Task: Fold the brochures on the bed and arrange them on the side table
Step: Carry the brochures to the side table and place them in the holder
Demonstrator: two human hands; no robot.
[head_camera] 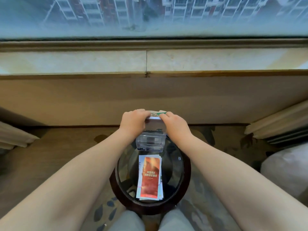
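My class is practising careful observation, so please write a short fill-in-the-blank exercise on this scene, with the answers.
1. The left hand and right hand grip a bundle of brochures at a clear plastic ____ on the side table.
2. The flat stack lying nearer the person has a ____ top cover.
3. The side table is ____ in shape.
Missing words: holder; red; round.

Folded brochure stack [150,177], red cover on top, lies flat on round glass side table [186,172]. Second brochure bundle [154,121] stands upright in clear holder [150,141] at far edge.
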